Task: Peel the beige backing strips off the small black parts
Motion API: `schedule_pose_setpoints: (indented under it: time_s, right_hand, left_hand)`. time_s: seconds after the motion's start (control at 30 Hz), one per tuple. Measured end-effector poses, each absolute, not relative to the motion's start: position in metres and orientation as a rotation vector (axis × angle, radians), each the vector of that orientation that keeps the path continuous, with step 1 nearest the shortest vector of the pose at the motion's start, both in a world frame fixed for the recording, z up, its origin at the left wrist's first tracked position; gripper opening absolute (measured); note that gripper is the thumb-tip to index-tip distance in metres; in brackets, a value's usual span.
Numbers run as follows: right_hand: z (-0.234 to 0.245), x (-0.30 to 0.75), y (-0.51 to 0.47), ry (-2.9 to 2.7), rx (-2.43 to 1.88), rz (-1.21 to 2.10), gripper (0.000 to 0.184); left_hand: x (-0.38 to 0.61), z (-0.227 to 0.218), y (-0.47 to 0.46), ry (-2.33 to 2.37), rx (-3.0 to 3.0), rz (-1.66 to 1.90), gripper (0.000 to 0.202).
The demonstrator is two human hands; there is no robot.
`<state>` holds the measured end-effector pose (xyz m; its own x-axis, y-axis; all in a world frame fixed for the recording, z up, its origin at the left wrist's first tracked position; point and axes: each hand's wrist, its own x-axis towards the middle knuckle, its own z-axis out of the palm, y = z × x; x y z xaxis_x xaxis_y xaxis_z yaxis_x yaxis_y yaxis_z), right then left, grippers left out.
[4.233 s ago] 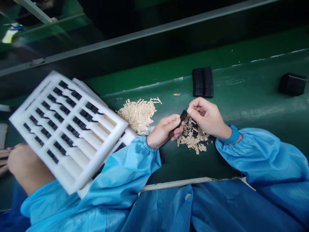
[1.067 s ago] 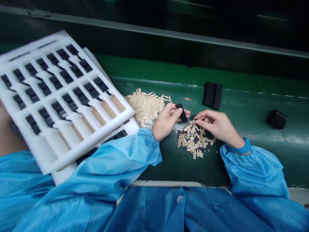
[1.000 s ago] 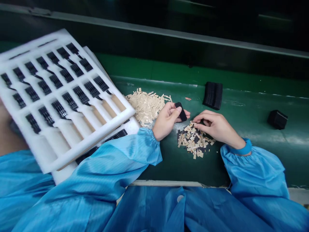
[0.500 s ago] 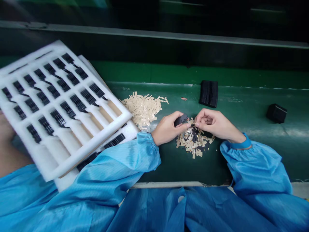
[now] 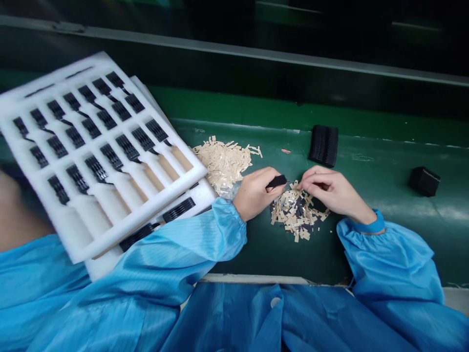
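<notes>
My left hand [image 5: 256,193] is closed around a small black flat part [image 5: 276,182], whose end sticks out past the thumb and forefinger. Facing it, my right hand [image 5: 326,188] has thumb and forefinger pinched together; what lies between them is too small to make out. A thin dark sliver shows in the gap between the two hands. Right below the fingertips lies a loose pile of small beige and black scraps [image 5: 298,217] on the green work surface [image 5: 264,259]. Beyond my left hand spreads a bigger heap of pale beige strips [image 5: 225,161].
At left, a white foam tray [image 5: 142,215] with several black toothed parts in its slots rests on another tray [image 5: 205,195]. A co-worker's hand [image 5: 18,215] is beside it. A ribbed black stack [image 5: 323,145] and a black block [image 5: 424,181] stand to the right.
The view has shifted slightly. My left hand has turned the black part, so its broad face no longer shows. My right fingers have drawn a little away from it.
</notes>
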<state>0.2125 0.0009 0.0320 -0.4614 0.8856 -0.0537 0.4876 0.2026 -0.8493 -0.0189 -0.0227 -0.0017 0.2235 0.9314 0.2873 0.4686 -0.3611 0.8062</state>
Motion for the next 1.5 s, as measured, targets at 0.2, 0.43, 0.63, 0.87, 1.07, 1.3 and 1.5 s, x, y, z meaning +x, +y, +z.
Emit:
schedule_pose_setpoints:
  time_s: [0.2,0.43,0.63,0.87,1.07,1.3,1.5]
  right_hand:
    - [0.037,0.195,-0.011,-1.671,-1.347,1.565,0.041]
    - [0.026,0.184,-0.016,-1.504,-1.397,1.519,0.031]
    - [0.015,0.186,-0.011,-1.474,-1.397,1.23,0.025]
    - [0.014,0.187,-0.013,-1.513,-1.399,1.224,0.024]
    - [0.008,0.182,-0.019,-1.588,-1.374,1.197,0.023]
    - [0.001,0.179,-0.024,-1.726,-1.272,1.083,0.014]
    - [0.007,0.182,-0.022,-1.918,-1.213,0.909,0.008]
  left_hand:
    - [-0.025,-0.009,-0.023,1.201,2.317,0.97,0.019]
    - [-0.024,-0.008,-0.021,1.242,2.148,1.008,0.018]
    - [-0.023,-0.004,-0.027,1.49,2.216,0.669,0.011]
    - [-0.016,-0.005,-0.032,1.335,2.18,0.703,0.022]
    - [-0.015,-0.006,-0.026,1.374,1.859,1.124,0.009]
    - [-0.015,-0.008,-0.027,1.289,2.049,1.083,0.018]
    - [-0.016,-0.009,-0.025,1.247,1.89,1.038,0.01]
